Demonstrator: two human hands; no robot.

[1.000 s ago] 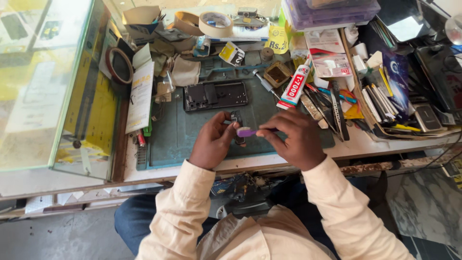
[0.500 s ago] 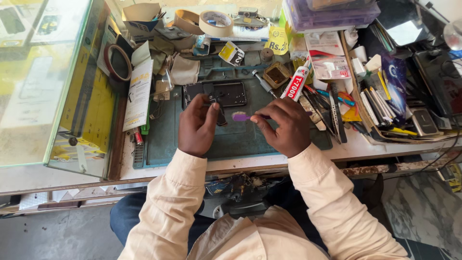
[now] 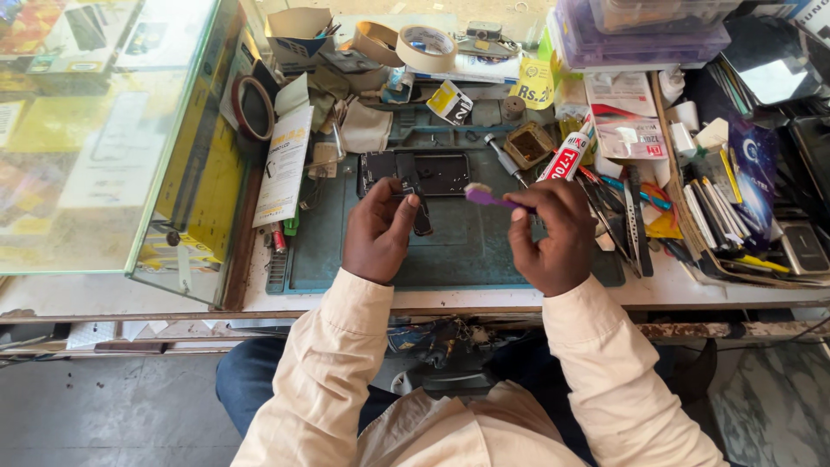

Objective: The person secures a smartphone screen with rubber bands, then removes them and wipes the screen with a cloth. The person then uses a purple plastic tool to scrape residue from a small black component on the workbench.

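In the head view, the left hand rested on the green work mat, its fingers curled and pinching a small dark part that lay just below an opened black phone frame at the mat's far edge. The right hand was held above the mat to the right, fingers pressed together around the purple handle of a small brush, whose pale bristles pointed left toward the dark part without clearly touching it. Judging by this, the phone was already open and a piece was out of it; the brushing looked to be in hand, and nothing showed the frame closed up again. Room was tight: a white glue tube and a row of hand tools crowded just beside the right hand, a glass case walled off the left, and rolls of tape and boxes filled the far side. The barest stretch was the mat's near half, between the hands and the bench's front edge.
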